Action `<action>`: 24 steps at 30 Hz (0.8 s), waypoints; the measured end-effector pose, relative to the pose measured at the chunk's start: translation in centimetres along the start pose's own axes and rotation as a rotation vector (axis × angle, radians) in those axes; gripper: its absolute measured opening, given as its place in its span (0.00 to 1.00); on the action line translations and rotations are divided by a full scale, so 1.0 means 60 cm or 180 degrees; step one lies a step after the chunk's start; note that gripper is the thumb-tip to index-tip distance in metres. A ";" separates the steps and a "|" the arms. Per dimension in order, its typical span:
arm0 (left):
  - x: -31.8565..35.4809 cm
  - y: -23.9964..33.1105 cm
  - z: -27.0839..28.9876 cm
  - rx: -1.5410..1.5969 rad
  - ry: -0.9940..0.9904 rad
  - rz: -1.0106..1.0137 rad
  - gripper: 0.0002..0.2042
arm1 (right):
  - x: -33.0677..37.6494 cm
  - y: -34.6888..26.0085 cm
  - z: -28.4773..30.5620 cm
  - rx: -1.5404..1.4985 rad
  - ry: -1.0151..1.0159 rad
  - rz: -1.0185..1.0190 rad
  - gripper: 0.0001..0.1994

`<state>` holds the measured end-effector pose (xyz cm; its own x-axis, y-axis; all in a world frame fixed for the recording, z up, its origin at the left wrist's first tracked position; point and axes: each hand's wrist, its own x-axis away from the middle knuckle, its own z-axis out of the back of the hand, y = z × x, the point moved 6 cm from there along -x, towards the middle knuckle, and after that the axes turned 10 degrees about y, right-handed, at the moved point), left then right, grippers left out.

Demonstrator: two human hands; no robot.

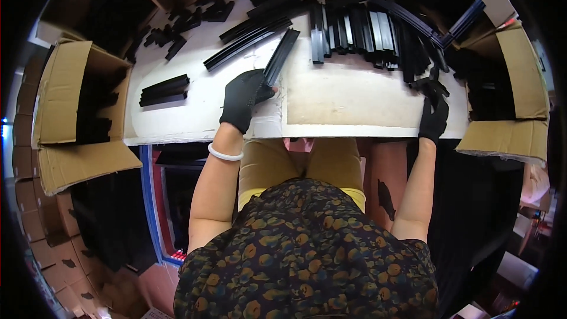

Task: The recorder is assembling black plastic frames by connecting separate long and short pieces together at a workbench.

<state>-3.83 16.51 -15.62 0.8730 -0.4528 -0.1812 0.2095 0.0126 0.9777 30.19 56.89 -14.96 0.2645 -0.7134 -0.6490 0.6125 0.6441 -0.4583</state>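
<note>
My left hand [243, 99], in a black glove with a bare fingertip showing, is closed round the near end of a ribbed black profile strip [282, 53]. The strip slants up and to the right over the white tabletop. At the table's right side, my gloved right hand [434, 109] reaches among small dark pieces [420, 84]; black glove and black parts blend together, so its grip is unclear. Between the hands and farther back lies a row of black strips [354, 31], side by side. More strips [248, 41] lie beyond my left hand.
Two short black profiles [164, 90] lie at the left of the white table [366, 106]. Small black parts [189, 20] are scattered farther back. Open cardboard boxes with dark contents stand left [64, 94] and right [520, 77]. A long black frame [378, 3] crosses the back.
</note>
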 end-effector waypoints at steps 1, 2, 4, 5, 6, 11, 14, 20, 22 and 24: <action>0.024 0.038 -0.016 0.1457 0.0307 0.1609 0.15 | 0.003 -0.003 0.000 -0.0010 -0.0023 -0.0005 0.20; 0.024 0.030 -0.016 0.1447 0.0312 0.1622 0.15 | 0.006 -0.006 0.001 0.0028 -0.0001 0.0025 0.19; 0.019 0.037 -0.006 0.0579 0.0179 0.0884 0.16 | 0.006 -0.016 -0.003 0.0030 0.0030 0.0079 0.18; 0.020 0.034 -0.009 0.0575 0.0194 0.0876 0.16 | 0.009 -0.020 -0.005 0.0125 0.0140 0.0241 0.17; 0.017 0.025 -0.021 0.0591 0.0158 0.1153 0.16 | 0.012 -0.024 -0.009 0.0218 0.0262 0.0385 0.17; -0.026 0.079 -0.043 -0.1961 0.0356 -0.1787 0.11 | 0.005 -0.003 0.011 0.0070 0.0175 0.0223 0.15; -0.094 0.036 0.009 -0.2569 0.0753 -0.2171 0.15 | -0.006 0.013 -0.006 -0.0548 -0.0144 0.0318 0.15; -0.104 0.013 0.052 -0.3388 0.0441 -0.1854 0.22 | 0.013 -0.029 0.002 0.0043 0.0309 0.0428 0.16; -0.073 0.036 0.006 -0.3064 0.0391 -0.2415 0.21 | 0.010 -0.028 0.004 0.0063 0.0138 0.0376 0.15; -0.030 0.057 -0.053 -0.2458 -0.0280 -0.1830 0.21 | 0.004 -0.044 0.011 0.0110 -0.0330 0.0277 0.14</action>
<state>-3.32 20.19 -12.25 0.5172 -0.6374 -0.5711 0.8537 0.3366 0.3974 29.15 54.85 -13.48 0.3921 -0.6812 -0.6183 0.6086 0.6961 -0.3809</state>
